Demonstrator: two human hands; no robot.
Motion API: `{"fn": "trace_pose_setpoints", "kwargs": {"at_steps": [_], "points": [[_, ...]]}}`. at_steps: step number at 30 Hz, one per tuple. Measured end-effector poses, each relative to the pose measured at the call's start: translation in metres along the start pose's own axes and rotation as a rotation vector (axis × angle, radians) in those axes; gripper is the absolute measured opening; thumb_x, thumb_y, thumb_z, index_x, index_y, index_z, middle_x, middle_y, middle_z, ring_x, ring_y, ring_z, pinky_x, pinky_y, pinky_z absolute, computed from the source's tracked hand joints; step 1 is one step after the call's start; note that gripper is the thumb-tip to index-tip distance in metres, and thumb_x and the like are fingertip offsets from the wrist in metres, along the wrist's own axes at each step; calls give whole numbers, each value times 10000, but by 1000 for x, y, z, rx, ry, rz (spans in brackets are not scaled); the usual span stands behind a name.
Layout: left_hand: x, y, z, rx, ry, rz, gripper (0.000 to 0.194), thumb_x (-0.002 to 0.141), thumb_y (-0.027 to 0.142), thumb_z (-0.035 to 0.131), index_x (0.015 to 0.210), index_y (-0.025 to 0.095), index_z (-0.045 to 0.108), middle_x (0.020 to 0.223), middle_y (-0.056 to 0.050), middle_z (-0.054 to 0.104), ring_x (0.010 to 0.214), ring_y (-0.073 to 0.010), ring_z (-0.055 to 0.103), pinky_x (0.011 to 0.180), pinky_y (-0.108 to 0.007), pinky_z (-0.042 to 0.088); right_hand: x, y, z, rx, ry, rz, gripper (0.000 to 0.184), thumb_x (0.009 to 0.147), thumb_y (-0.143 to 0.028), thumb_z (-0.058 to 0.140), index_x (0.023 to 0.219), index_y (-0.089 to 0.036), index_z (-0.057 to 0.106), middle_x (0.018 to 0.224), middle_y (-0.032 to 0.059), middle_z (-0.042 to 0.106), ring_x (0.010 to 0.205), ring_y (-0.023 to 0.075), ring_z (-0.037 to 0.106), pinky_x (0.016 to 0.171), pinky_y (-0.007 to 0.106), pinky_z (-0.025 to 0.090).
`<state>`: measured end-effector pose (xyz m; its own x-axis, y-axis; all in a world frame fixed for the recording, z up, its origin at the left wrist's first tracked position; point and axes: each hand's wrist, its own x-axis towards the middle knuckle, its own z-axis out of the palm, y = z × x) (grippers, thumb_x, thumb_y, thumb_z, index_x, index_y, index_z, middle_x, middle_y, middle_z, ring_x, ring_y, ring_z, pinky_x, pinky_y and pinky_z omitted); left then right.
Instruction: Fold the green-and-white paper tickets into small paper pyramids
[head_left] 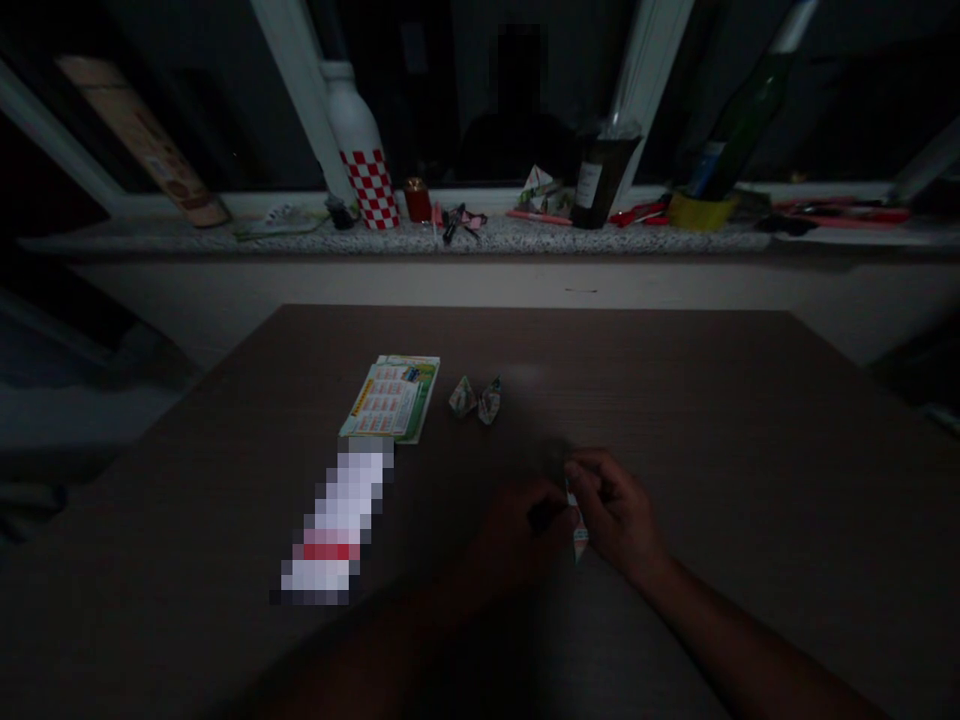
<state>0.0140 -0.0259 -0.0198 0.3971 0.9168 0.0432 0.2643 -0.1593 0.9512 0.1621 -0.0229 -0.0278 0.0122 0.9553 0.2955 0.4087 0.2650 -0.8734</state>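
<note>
A narrow folded piece of printed paper (580, 540) with a pointed lower end is held between my two hands over the table. My right hand (616, 505) pinches its upper part between thumb and fingers. From the other side my left hand (525, 525) closes on its edge, fingers curled, in deep shadow. Beyond the hands two small folded paper shapes, a left one (463, 398) and a right one (490, 401), sit side by side. Left of them lies a stack of printed calendar sheets (390, 400). Much of the held paper is hidden by my fingers.
A lit, pixelated phone-like object (334, 520) lies left of my hands on the brown table (675, 380). Behind, a stone windowsill (495, 235) carries a red-checked white bottle (367, 160), a green bottle (750, 120), a tall tube (142, 140) and a dark packet (600, 180). The room is dim.
</note>
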Motion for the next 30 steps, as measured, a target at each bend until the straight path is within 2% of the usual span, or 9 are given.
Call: {"fn": "trace_pose_setpoints", "kwargs": {"at_steps": [4,7,10,13,20,24,30], "points": [[1,0,-1,-63,-2,-42,198,809,295,567,698,139,619,599,29,508,565,-99,449,541,-212,324,-1,0,0,127,-11,67,174,889,-381,519,924,-218,568,516,-66,405,444,112,378,433,227,309],[3,2,-5,-229,47,-104,210,796,333,580,710,147,620,626,23,543,588,-109,477,571,-216,353,-2,4,0,354,-112,168,223,900,-439,491,967,-228,518,509,-78,400,425,106,367,404,210,295],[7,2,-10,-408,87,-171,216,756,346,603,672,147,603,596,26,535,563,-108,468,563,-219,356,-4,8,-1,430,-256,186,306,904,-466,471,754,-205,519,492,-66,398,414,89,347,391,200,276],[10,1,-12,-514,79,-198,189,706,319,635,652,140,608,590,25,539,561,-107,465,562,-219,351,-6,8,-3,409,-324,162,418,894,-478,483,602,-180,504,493,-48,395,419,77,334,392,200,260],[12,-1,-8,-613,62,-261,164,642,282,647,589,134,600,550,25,524,537,-103,451,559,-225,348,-5,-1,-3,388,-347,131,464,892,-498,467,583,-159,535,476,-47,371,409,70,304,398,202,242],[12,1,-7,-622,57,-266,135,625,256,637,577,136,597,537,27,523,527,-101,451,553,-223,350,-6,4,-1,421,-337,141,471,902,-508,440,574,-173,490,480,-57,329,412,69,263,392,202,223],[10,3,-6,-651,4,-298,150,622,265,646,579,131,596,537,19,538,511,-98,463,529,-218,350,-10,10,-1,426,-292,170,467,911,-481,442,557,-177,465,481,-47,354,436,83,305,416,217,247]]}}
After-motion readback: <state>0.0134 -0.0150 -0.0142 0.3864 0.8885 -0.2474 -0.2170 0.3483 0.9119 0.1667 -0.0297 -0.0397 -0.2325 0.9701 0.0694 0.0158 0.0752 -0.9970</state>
